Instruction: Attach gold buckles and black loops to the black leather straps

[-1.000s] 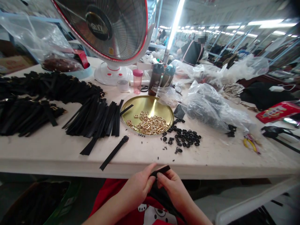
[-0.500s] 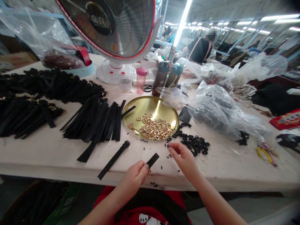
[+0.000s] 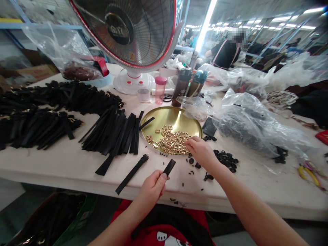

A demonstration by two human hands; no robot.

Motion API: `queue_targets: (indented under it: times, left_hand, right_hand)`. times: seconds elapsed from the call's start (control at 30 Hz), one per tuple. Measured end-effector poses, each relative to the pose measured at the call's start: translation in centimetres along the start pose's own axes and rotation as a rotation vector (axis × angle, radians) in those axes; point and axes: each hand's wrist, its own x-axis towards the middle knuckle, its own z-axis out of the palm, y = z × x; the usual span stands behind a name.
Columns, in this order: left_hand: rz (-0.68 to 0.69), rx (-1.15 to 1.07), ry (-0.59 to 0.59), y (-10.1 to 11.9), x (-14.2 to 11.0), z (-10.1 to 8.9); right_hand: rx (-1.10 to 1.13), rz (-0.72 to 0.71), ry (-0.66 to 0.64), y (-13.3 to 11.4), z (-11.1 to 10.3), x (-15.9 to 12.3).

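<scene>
My left hand (image 3: 155, 184) is closed around a black strap (image 3: 169, 167), whose flat end sticks up past the thumb. My right hand (image 3: 202, 150) reaches over the right rim of a round gold tray (image 3: 176, 114). Its fingertips are pinched together at the edge of a heap of small gold buckles (image 3: 173, 140); whether a buckle is between them is hidden. Another black strap (image 3: 132, 173), with a loop and a fitting at its top end, lies on the table to the left of my left hand. Black rings (image 3: 227, 160) lie in a pile right of my right wrist.
Black straps (image 3: 110, 133) lie stacked left of the tray, with buckled ones further left. A fan (image 3: 133, 83), a pink cup (image 3: 160, 90) and two bottles (image 3: 182, 87) stand behind. Plastic bags (image 3: 251, 119) and yellow-handled pliers (image 3: 309, 176) are at right.
My right hand has moved forward from beside the black rings to the gold buckles on the tray. My left hand still grips the strap. The view has shifted slightly.
</scene>
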Motion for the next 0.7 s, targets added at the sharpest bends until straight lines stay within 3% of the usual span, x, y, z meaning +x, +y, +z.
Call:
queue_targets:
  times: [0.07,0.2,0.4,0.53,0.7]
  left_hand:
    - [0.044,0.004,0.046,0.7,0.1,0.1]
    - [0.124,0.012,0.057,1.9,0.0,0.3]
    - [0.164,0.126,-0.117,2.2,-2.3,0.2]
    - [0.224,0.237,-0.110,2.1,-3.6,0.1]
    - [0.289,0.342,-0.114,2.0,-4.3,0.2]
  right_hand:
    - [0.325,0.110,-0.047,-1.6,-0.7,-1.7]
    - [1.138,0.272,-0.373,-5.5,-1.7,-5.4]
    - [1.633,0.295,-0.621,-8.1,-1.9,-9.2]
    - [1.775,0.311,-0.579,-8.8,-1.1,-10.3]
    - [1.893,0.490,-0.413,-10.0,0.0,-11.1]
